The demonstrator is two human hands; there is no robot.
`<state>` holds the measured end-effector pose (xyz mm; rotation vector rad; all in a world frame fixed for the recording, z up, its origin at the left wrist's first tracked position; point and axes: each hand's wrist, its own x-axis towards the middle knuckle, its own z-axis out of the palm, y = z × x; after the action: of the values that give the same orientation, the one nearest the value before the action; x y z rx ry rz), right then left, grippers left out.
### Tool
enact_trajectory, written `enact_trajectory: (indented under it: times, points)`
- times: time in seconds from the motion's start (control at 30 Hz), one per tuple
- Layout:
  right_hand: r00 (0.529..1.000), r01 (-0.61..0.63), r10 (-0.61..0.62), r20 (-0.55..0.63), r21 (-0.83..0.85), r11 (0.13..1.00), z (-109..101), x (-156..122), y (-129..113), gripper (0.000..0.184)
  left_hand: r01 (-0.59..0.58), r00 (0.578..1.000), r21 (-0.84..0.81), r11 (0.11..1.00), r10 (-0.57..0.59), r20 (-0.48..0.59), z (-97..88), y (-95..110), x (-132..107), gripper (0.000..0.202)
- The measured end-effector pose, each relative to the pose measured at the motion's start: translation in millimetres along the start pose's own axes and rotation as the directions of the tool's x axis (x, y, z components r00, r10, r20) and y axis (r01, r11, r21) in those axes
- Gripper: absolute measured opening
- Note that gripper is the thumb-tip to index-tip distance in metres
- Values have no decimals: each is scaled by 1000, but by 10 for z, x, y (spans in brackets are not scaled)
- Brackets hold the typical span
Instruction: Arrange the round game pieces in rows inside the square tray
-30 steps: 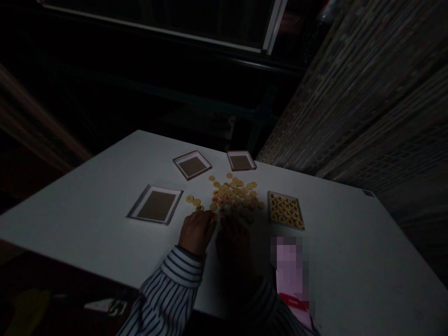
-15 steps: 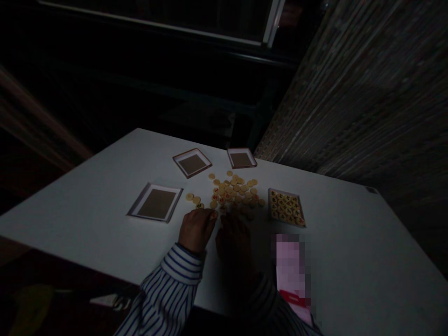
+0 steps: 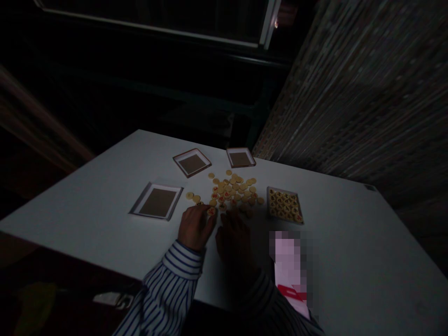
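My left hand (image 3: 194,227) pinches a round Chinese chess piece with a red character (image 3: 211,212) between thumb and fingers, at the near edge of a loose pile of such wooden pieces (image 3: 235,189). Beside it, in deep shadow, my right hand (image 3: 236,238) lies with its fingertips at the pile's near side and its thumb apart; nothing shows in it. A piece with a dark character (image 3: 223,207) lies just beyond the gap between the hands. Some pieces in the pile are plain side up, others show red characters.
A shallow tray (image 3: 303,221) at right holds rows of pieces. Three shallow trays without pieces stand around: one at left (image 3: 135,211), one at back left (image 3: 175,161), one at back right (image 3: 254,164). A blurred pink object (image 3: 289,261) lies near my right forearm on the white table (image 3: 350,233).
My left fingers have tilted the held piece, so its red character now faces up more plainly. My right hand has hardly moved. The view has shifted slightly.
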<state>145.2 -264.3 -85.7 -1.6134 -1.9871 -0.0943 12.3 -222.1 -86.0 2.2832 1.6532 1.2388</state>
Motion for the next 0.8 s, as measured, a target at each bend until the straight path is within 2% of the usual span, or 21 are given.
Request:
enact_trajectory:
  times: [0.27,0.5,0.6,0.8]
  points:
    - [1000,-1,1,-9,44,999,-185,7,-48,34,-74,995,-11,997,73,-71,-17,37,-3,23]
    - [998,26,-21,-63,77,997,-357,-74,-53,36,-51,996,-39,998,48,-76,-24,68,1,22]
    - [995,30,-22,-93,90,995,-464,-103,-38,36,-34,997,-62,997,29,-71,-29,136,-1,22]
    - [998,-4,13,-57,156,988,-660,-139,54,36,-29,999,-146,989,25,-32,-20,324,2,22]
